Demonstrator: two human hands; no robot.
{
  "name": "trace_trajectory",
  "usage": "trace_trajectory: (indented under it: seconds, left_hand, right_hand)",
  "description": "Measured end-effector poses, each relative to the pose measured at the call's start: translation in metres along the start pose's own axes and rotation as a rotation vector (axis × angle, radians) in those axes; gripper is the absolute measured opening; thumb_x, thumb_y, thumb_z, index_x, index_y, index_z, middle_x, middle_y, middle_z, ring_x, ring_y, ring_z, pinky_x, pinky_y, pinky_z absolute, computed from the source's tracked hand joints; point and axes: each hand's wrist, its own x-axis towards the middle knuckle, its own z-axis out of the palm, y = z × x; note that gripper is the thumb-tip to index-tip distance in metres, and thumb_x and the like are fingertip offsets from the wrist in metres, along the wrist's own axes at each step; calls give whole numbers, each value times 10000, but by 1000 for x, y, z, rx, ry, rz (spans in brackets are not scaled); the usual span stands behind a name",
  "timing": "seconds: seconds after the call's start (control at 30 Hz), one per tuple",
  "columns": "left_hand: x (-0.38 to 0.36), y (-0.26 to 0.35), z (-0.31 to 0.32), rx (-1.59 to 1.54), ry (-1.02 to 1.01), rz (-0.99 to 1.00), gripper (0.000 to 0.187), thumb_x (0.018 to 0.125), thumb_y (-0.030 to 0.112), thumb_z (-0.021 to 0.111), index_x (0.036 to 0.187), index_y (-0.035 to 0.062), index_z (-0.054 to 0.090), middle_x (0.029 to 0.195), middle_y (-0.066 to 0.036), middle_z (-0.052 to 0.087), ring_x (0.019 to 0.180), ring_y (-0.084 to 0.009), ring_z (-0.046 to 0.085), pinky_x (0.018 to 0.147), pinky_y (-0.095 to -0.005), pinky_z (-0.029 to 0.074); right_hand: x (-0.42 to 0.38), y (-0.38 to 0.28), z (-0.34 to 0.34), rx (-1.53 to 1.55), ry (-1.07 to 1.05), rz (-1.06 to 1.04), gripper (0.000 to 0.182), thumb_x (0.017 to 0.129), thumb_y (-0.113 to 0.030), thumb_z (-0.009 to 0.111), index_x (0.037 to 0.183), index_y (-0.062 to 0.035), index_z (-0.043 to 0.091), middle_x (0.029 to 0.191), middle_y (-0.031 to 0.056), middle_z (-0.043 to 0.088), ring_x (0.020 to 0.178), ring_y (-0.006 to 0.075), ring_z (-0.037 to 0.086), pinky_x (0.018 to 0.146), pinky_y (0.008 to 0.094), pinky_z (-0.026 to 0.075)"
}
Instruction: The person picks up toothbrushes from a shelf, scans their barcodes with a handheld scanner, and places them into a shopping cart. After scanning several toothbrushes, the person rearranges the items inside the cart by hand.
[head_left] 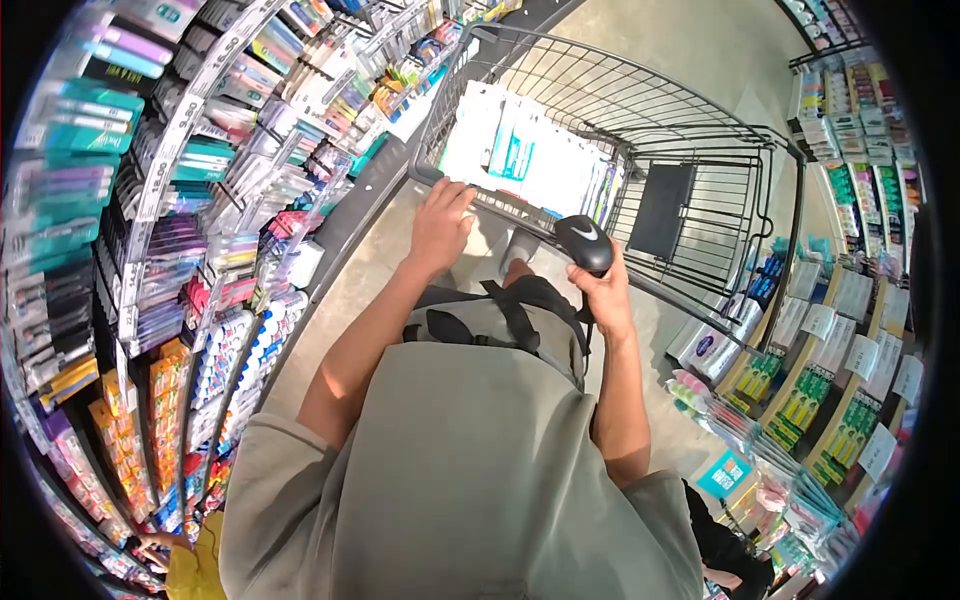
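Wire-mesh shopping cart [664, 210] ahead, white packs [515, 150] crammed inside! Left hand [443, 218] half-curled at its near rim, grip unclear; right hand [605, 287] wrapped around a smooth, rounded black object [583, 240] beside it.

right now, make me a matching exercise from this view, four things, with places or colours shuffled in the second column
Column one:
1. left hand
2. right hand
3. white packs
4. another person's clothing

Column two:
A. yellow
B. inside the cart
C. against a black item with a white swoosh
D. fingers at the cart's rim

Pairs: 1-D, 2-C, 3-B, 4-A
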Motion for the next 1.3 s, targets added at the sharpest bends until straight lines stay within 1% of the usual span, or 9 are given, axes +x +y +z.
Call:
trace_trajectory:
  seconds: [0.1, 0.17, 0.3, 0.47, 0.57, 0.7, 0.87, 0.93, 1.3]
  left_hand:
    - [-4, -5, 6, -17, 37, 33, 465, 830, 111, 696, 1281, 60, 592, 1400, -132, 542, 1367, -365, 440, 1043, -492, 425]
    - [-6, -7, 8, 73, -66, 25, 512, 832, 92, 686, 1323, 64, 543, 1465, -138, 489, 1426, -379, 371, 1086, -511, 390]
    - [-10, -6, 6, 67, -134, -4, 545, 846, 58, 657, 1371, 62, 512, 1554, -142, 378, 1492, -370, 264, 1160, -518, 295]
    - [-25, -5, 5, 119, -207, -19, 645, 838, 9, 620, 1454, 70, 442, 1629, -134, 254, 1527, -366, 181, 1195, -550, 238]
    - [-30, -2, 4, 158, -326, -81, 765, 813, -33, 612, 1523, 83, 351, 1672, -126, 129, 1552, -357, 80, 1219, -557, 186]
    - [-44, 3, -2, 182, -390, -93, 838, 817, -25, 604, 1572, 106, 266, 1689, -120, 32, 1557, -360, 36, 1215, -571, 174]
    - [-63, 6, 3, 206, -374, -170, 937, 804, -67, 574, 1615, 143, 154, 1699, -102, -28, 1560, -361, -2, 1212, -577, 177]
    - [-74, 6, 3, 172, -354, -193, 962, 788, -92, 570, 1617, 147, 144, 1699, -101, -43, 1558, -373, -24, 1211, -582, 173]
    - [-119, 27, -14, 122, -327, -330, 947, 790, -124, 556, 1605, 169, 171, 1688, -122, -52, 1556, -350, -67, 1225, -595, 168]
  right_hand:
    - [0, 8, -3, -12, 55, 13, 581, 820, 39, 769, 1317, -24, 477, 1073, 28, 604, 934, 120, 581, 800, 276, 505]
    - [-1, 11, 0, 19, 58, -76, 516, 822, 30, 766, 1253, -31, 491, 992, 25, 604, 819, 108, 586, 682, 253, 493]
    - [-6, 18, -3, -17, 106, -50, 486, 830, 40, 751, 1222, -44, 476, 892, 27, 602, 694, 97, 584, 608, 245, 474]
    - [-18, 22, 4, -29, 127, -72, 443, 838, 52, 735, 1181, -48, 472, 875, 29, 598, 689, 103, 578, 607, 252, 478]
    - [-21, 29, 0, -6, 133, -108, 351, 863, -21, 733, 1118, -46, 492, 845, 43, 614, 673, 131, 607, 598, 279, 489]
    - [-31, 36, -2, 12, 108, -127, 386, 852, 28, 729, 1129, -56, 474, 886, 42, 593, 700, 130, 591, 634, 299, 493]
    - [-44, 45, 0, -10, 70, -127, 431, 837, -5, 759, 1168, -47, 487, 919, 46, 602, 732, 141, 601, 653, 296, 502]
    - [-52, 47, 1, -17, 26, -143, 361, 859, 2, 709, 1142, -51, 491, 858, 43, 566, 665, 140, 564, 601, 305, 477]
    - [-90, 54, -7, 98, -95, 37, 384, 865, -2, 710, 1187, -35, 505, 895, 52, 592, 666, 159, 605, 602, 300, 507]
